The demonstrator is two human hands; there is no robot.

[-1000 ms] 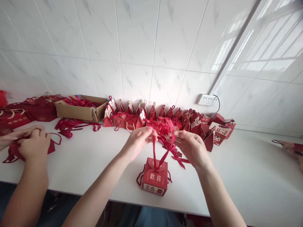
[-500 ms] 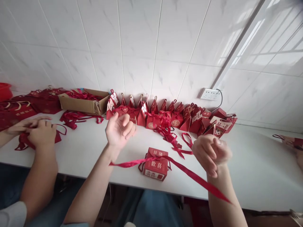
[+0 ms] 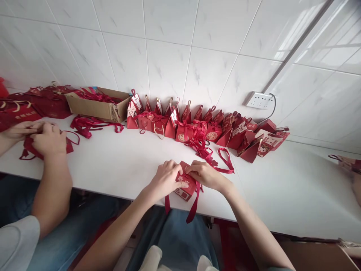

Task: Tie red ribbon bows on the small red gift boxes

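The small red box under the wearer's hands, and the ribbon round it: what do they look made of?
Red box: likely thin printed card, matte, with crisp folded edges and printed panels. Ribbon: probably woven satin-like fabric; it hangs limp over the table edge with a slight sheen.

Packing workroom: white-tiled wall [image 3: 169, 56], rows of red gift boxes [image 3: 197, 126].

red box [image 3: 184, 188]: top hidden by hands | co-worker's bundle [image 3: 28, 145]: mostly covered

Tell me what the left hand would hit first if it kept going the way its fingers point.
The left hand points right, across the small red box; just past it the right hand, probably fingertip to fingertip.
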